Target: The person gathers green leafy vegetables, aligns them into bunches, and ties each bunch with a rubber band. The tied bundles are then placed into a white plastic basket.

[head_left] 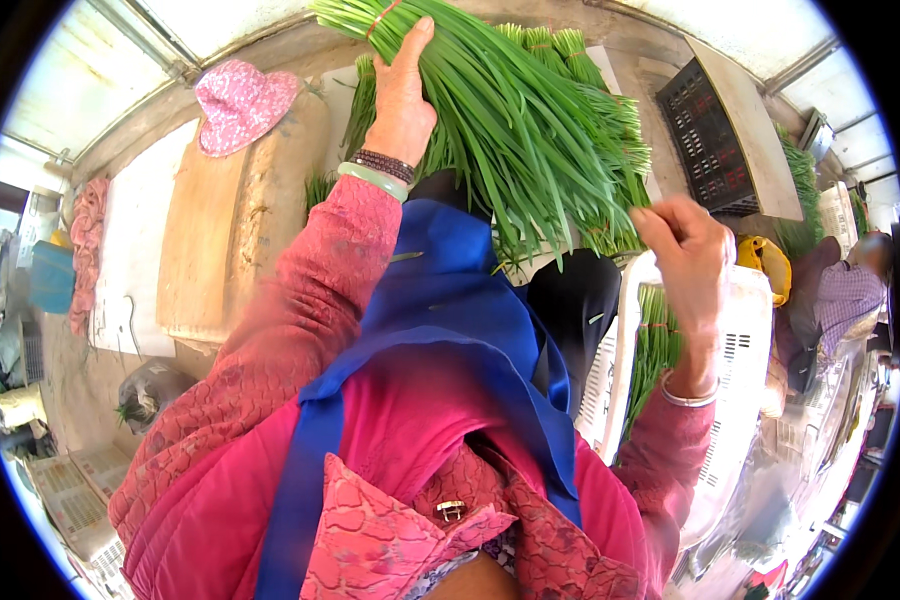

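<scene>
A large bunch of garlic chives point(495, 110), bound with a red band near its stem end, fans its green leaves toward the right. My left hand point(407, 105) is wrapped round the stem end, thumb on top. Beyond the leaf tips, my right hand point(685, 245) is closed in a pinch beside the bunch. Whatever its fingertips hold, if anything, is too small to make out. More banded chive bunches point(575, 55) lie under and behind the held one. Below my right hand, a white plastic crate point(735, 365) has another banded bunch point(654, 345) in it.
A pink hat point(242, 105) rests on a wooden-topped block point(205, 240) at the left. A black crate point(705, 140) stands on its side at the far right, near a yellow bag point(767, 265). Another person point(850, 290) sits at the right edge. A dark plastic bag point(157, 392) lies lower left.
</scene>
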The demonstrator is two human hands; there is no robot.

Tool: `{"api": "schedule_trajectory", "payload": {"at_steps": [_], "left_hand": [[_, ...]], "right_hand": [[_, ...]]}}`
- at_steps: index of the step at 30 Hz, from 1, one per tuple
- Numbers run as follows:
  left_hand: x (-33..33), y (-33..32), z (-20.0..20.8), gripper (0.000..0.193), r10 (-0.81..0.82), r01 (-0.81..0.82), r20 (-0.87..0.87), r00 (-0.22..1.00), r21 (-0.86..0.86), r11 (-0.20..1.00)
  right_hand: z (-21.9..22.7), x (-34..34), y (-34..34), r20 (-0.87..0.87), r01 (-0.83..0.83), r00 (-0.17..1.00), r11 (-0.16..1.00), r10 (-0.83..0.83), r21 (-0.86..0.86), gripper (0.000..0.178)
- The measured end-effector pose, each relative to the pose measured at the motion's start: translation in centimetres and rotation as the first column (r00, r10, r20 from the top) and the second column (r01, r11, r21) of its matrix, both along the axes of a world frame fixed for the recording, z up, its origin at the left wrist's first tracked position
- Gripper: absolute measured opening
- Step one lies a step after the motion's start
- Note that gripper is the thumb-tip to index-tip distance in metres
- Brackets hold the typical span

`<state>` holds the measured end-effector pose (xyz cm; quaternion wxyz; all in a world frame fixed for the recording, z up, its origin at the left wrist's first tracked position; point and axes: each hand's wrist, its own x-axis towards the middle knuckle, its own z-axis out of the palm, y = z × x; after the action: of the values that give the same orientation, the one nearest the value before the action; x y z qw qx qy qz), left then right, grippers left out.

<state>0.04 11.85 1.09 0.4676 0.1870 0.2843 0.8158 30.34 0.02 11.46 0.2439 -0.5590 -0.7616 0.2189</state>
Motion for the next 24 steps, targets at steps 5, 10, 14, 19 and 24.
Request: {"api": "schedule_trajectory", "payload": {"at_steps": [5,10,14,19,24], "left_hand": [[2.0,0.8,0.3,0.066,-0.052,0.055,0.126,0.991,-0.022,0.998],[2.8,0.4,1.6,0.068,0.019,-0.016,0.106,0.994,-0.033,0.999],[2.0,0.4,1.3,0.065,0.028,-0.026,0.138,0.990,-0.014,1.000],[1.8,-0.8,1.7,0.044,0.025,-0.020,0.044,0.999,-0.098,0.995],[2.3,-1.0,1.7,0.049,0.028,-0.013,0.087,0.996,-0.172,0.985]], "right_hand": [[-0.7,-4.5,0.5,-0.113,-0.111,0.980,0.922,0.164,0.370,0.012],[-2.5,-6.0,0.9,0.117,-0.272,0.959,0.952,0.256,0.144,0.026],[-2.3,-5.4,3.3,0.354,0.028,0.932,0.990,-0.077,0.141,0.041],[-2.7,-4.3,5.0,0.038,-0.042,0.999,0.996,0.039,0.082,0.035],[-2.6,-4.7,4.3,-0.197,0.076,0.978,0.997,-0.069,0.032,0.028]]}}
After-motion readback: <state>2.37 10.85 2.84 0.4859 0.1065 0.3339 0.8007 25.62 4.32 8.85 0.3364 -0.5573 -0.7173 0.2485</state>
